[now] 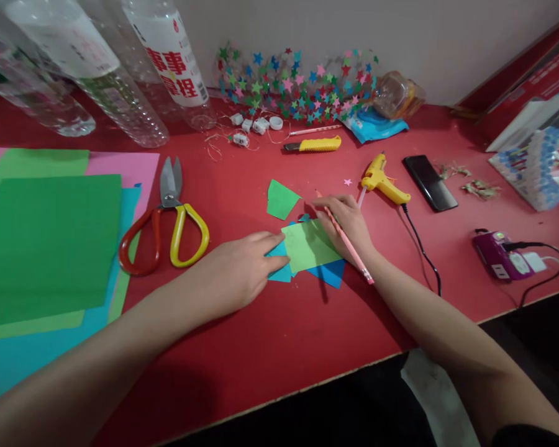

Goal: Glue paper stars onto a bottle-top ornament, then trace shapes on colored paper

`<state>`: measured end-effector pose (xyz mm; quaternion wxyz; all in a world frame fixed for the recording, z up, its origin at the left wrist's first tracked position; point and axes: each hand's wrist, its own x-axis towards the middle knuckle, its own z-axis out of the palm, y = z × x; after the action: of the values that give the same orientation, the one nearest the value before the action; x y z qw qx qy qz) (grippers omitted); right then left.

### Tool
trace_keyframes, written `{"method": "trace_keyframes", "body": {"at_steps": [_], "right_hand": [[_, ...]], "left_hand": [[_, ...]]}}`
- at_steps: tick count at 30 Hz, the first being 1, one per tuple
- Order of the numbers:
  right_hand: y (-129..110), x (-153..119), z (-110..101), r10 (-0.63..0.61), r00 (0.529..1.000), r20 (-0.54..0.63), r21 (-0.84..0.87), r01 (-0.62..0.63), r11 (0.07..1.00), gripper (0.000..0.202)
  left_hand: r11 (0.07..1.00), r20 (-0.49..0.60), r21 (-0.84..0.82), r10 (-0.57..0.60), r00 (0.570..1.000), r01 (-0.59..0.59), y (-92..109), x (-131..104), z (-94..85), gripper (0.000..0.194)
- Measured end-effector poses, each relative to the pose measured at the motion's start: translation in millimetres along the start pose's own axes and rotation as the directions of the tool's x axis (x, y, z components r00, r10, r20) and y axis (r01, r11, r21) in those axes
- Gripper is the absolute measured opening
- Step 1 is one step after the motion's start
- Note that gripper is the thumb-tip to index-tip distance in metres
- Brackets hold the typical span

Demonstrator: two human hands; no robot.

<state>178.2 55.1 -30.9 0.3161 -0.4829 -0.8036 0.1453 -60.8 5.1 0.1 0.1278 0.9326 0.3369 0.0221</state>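
My right hand (347,223) is closed around a pink pencil (349,245), its eraser end pointing toward me. Under that hand's fingers lies a light green piece of paper (311,245). My left hand (246,267) rests on the table with fingers stretched out, the fingertips on the left edge of the paper pieces. Blue paper pieces (331,273) stick out beneath the light green one. A brighter green paper scrap (282,200) lies just beyond, apart from both hands. The pencil's tip is near the fingers of my right hand.
Scissors (171,192) lie left beside stacked coloured paper sheets (51,242). Behind are a yellow utility knife (314,144), clear bottles (168,56) and a star-covered bottle (298,87). To the right are a yellow glue gun (382,180), a phone (429,182) and a purple power socket (500,256).
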Motion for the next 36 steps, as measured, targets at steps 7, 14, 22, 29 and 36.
{"method": "trace_keyframes", "body": {"at_steps": [7, 14, 22, 29, 36], "right_hand": [[-11.8, -4.4, -5.6, 0.048, 0.997, 0.058, 0.241, -0.061, 0.969, 0.020], [-21.8, -7.6, -1.3, 0.292, 0.871, 0.394, 0.608, -0.485, 0.629, 0.016], [-28.5, -9.9, 2.1, 0.239, 0.886, 0.398, 0.595, -0.448, 0.668, 0.008], [-21.5, -8.5, 7.2, 0.284, 0.918, 0.278, 0.564, -0.395, 0.725, 0.007], [-30.7, -15.3, 0.2, 0.167, 0.921, 0.353, 0.541, -0.347, 0.766, 0.005]], "left_hand": [[1.000, -0.001, 0.004, -0.008, 1.000, 0.008, 1.1, -1.2, -2.2, 0.035], [1.000, 0.015, -0.003, -0.025, 1.000, 0.025, 6.7, -1.7, -4.6, 0.047], [0.995, 0.041, -0.096, -0.027, 0.999, 0.031, -2.9, -3.2, -7.9, 0.039], [0.993, -0.057, -0.118, -0.020, 0.998, 0.013, -13.3, 4.3, -5.8, 0.036], [0.975, -0.217, -0.201, -0.134, 0.967, 0.090, -6.8, 17.5, 17.4, 0.034]]}}
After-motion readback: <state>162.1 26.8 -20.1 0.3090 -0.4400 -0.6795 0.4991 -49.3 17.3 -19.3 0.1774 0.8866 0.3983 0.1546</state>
